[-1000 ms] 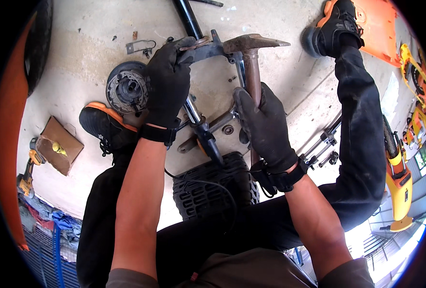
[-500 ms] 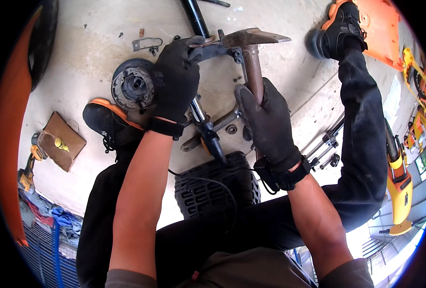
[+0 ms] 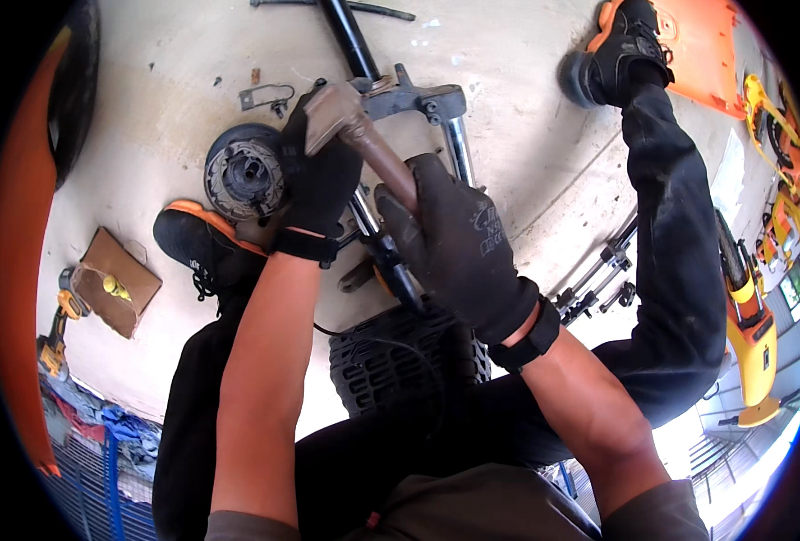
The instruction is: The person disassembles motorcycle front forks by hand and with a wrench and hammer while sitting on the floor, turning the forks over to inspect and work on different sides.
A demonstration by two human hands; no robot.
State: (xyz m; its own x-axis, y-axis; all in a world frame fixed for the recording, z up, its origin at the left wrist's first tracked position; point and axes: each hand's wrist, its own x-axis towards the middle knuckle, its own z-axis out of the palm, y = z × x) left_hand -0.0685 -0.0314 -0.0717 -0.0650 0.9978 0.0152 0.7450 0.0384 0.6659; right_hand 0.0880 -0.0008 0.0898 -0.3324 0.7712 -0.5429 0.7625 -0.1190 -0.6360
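Note:
My right hand (image 3: 450, 234), in a black glove, is closed around the handle of a hammer (image 3: 377, 155). The hammer's worn metal head lies over my left hand (image 3: 323, 185) in this view and hides part of its fingers. That gloved left hand is closed at the left end of the crown of a front fork (image 3: 415, 101), where the left leg passes under it. A black steering tube (image 3: 350, 41) rises from the crown, and a shiny right leg (image 3: 457, 149) runs down beside my right hand. The fork's lower end reaches a knobby black tire (image 3: 382, 361).
A drum-brake hub (image 3: 245, 173) lies left of my left hand, with a bent wire bracket (image 3: 266, 96) above it. Cardboard (image 3: 119, 284) and a cordless power tool (image 3: 57, 329) are farther left. Metal rods (image 3: 598, 270) lie by my right leg; an orange panel (image 3: 699, 54) is at far right.
My right hand has swung the hammer left and turned it, so its head moved from the crown's right side to over my left hand. My left hand stays at the crown's left end.

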